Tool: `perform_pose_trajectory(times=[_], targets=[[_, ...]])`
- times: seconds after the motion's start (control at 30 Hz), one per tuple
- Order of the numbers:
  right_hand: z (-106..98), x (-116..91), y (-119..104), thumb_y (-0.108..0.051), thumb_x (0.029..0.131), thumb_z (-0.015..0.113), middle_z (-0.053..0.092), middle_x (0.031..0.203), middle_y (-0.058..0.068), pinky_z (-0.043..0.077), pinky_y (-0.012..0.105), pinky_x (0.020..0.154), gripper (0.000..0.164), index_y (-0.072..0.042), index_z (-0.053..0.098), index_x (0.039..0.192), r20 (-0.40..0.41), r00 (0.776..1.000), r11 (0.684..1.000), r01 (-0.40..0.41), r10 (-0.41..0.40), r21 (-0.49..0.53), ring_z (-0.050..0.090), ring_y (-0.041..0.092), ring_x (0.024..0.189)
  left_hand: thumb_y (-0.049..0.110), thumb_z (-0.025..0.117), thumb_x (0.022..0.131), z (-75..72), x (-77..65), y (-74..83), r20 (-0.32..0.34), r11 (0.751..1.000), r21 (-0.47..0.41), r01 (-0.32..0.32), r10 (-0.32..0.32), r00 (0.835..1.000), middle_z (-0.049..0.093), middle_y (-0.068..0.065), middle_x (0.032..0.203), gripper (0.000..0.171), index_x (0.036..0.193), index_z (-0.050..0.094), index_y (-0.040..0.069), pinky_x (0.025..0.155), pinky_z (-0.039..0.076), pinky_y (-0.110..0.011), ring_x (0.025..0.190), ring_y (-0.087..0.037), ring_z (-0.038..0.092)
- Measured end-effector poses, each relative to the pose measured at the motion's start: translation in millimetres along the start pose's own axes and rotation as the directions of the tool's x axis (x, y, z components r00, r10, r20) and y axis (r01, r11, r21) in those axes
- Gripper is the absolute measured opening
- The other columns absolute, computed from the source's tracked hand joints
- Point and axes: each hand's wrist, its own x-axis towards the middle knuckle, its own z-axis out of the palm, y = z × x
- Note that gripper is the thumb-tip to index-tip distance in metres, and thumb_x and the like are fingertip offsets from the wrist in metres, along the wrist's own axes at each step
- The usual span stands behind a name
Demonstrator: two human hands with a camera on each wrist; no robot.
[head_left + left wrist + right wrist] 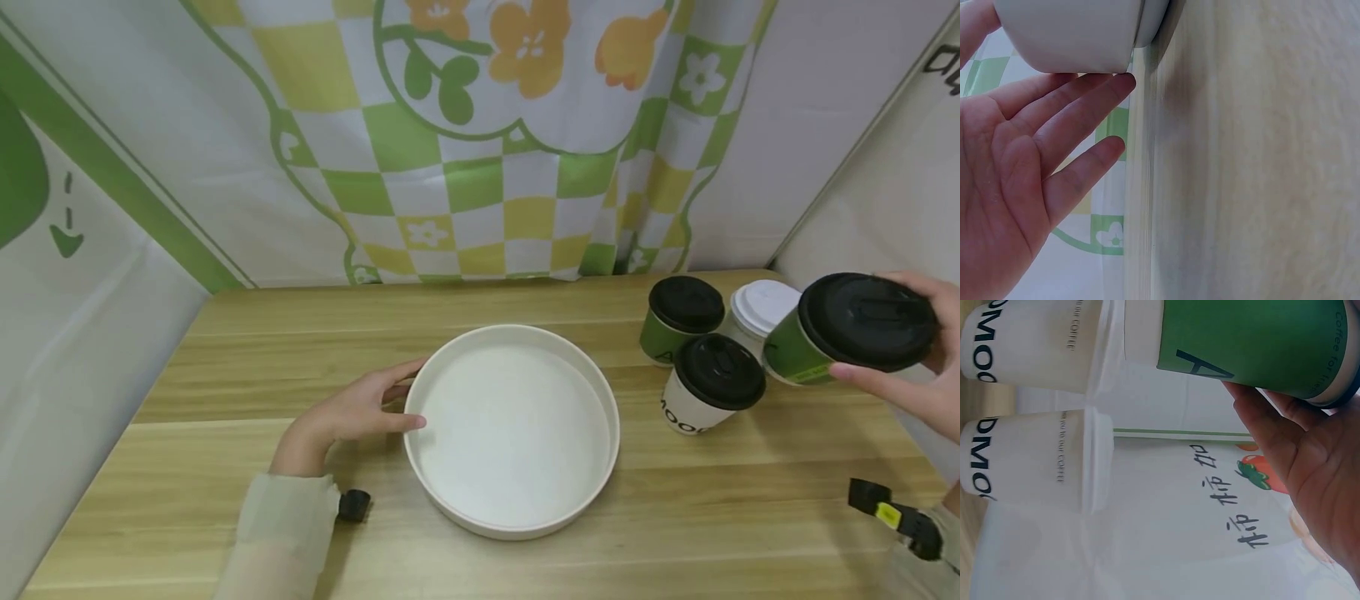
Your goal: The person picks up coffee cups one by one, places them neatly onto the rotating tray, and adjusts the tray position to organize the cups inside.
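- Holding the black-lidded green cup [847, 329] at the right of the frame, the right hand [933, 396] spans it near the lid, thumb on the near side, other fingers round the far side; the cup leans and looks raised off the wood.
- Likely thin paper: stiff enough to carry, prone to dent if squeezed, a little slippery. Just below the lid's edge seems the best hold; tugging the lid alone might pop it off. Whether the cup is full, I cannot tell.
- Mid-frame sits a round tray [512, 429], its wall lightly pinched by the left hand [356, 414]: thumb over the rim, other fingers slightly fanned, some tips against the outside. It looks rigid and smooth, perhaps easily slid.
- Right of the tray, a second green cup [684, 312], a white cup with a black lid [714, 382] and a white-lidded cup [761, 307] crowd together; a low sideways move could clip them.
- Wood of the table [225, 371] lies open between tray and cups, and widely at lower left; the wall cloth [877, 192] at upper right limits outward movement.
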Motion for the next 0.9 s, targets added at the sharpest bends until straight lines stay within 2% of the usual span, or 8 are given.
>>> perform_pose_trajectory(times=[0.17, 0.3, 0.53, 0.73, 0.9], targets=[[-3.5, 14.6, -3.8, 0.021, 0.062, 0.079, 0.045, 0.131, -0.026, 0.037, -0.007, 0.084, 0.101, -0.011, 0.040, 0.150, 0.000, 0.998, 0.998, 0.063, -0.063, 0.001, 0.049, -0.016, 0.105, 0.019, 0.074, 0.090, -1.1, -1.4, 0.2, -0.007, 1.000, 0.001, 0.002, -0.002, 1.000, 0.032, -0.012, 0.162, 0.084, 0.158, 0.026, 0.016, 0.111, 0.043, -0.054, 0.143, -0.041, 0.040], [-1.6, 23.8, -14.9, 0.019, 0.062, 0.079, 0.043, 0.133, -0.024, 0.036, -0.007, 0.082, 0.101, -0.011, 0.039, 0.150, 0.006, 0.996, 0.996, 0.084, -0.084, -0.003, 0.049, -0.015, 0.103, 0.019, 0.074, 0.090, -1.3, -2.5, 0.1, -0.006, 1.000, 0.003, -0.002, 0.002, 1.000, 0.032, -0.012, 0.161, 0.084, 0.158, 0.026, 0.016, 0.111, 0.043, -0.053, 0.143, -0.041, 0.040], [7.6, 31.5, -30.2, 0.027, 0.057, 0.076, 0.046, 0.134, -0.019, 0.040, -0.004, 0.083, 0.103, -0.006, 0.042, 0.148, -0.005, 0.988, 0.987, 0.154, -0.154, 0.044, 0.053, -0.011, 0.104, 0.018, 0.075, 0.089, 1.4, -3.9, 2.3, -0.008, 1.000, -0.007, 0.000, 0.000, 1.000, 0.033, -0.009, 0.161, 0.085, 0.158, 0.026, 0.018, 0.113, 0.042, -0.052, 0.143, -0.038, 0.040], [13.7, 36.5, -39.8, 0.027, 0.055, 0.078, 0.047, 0.138, -0.018, 0.041, -0.002, 0.084, 0.107, -0.007, 0.040, 0.149, 0.018, 0.981, 0.980, 0.190, -0.191, 0.050, 0.053, -0.010, 0.110, 0.019, 0.076, 0.089, 1.6, -3.8, 3.7, -0.010, 1.000, -0.009, 0.018, -0.018, 1.000, 0.033, -0.008, 0.161, 0.085, 0.158, 0.026, 0.018, 0.112, 0.043, -0.052, 0.143, -0.038, 0.040], [18.6, 38.5, -48.1, 0.030, 0.053, 0.075, 0.052, 0.139, -0.007, 0.045, 0.002, 0.087, 0.104, 0.001, 0.040, 0.147, 0.032, 0.967, 0.961, 0.245, -0.251, 0.132, 0.058, -0.002, 0.111, 0.021, 0.075, 0.089, 0.9, -2.2, 2.6, -0.010, 1.000, 0.004, 0.018, -0.018, 1.000, 0.033, -0.010, 0.161, 0.085, 0.159, 0.026, 0.018, 0.111, 0.044, -0.052, 0.143, -0.039, 0.040]])
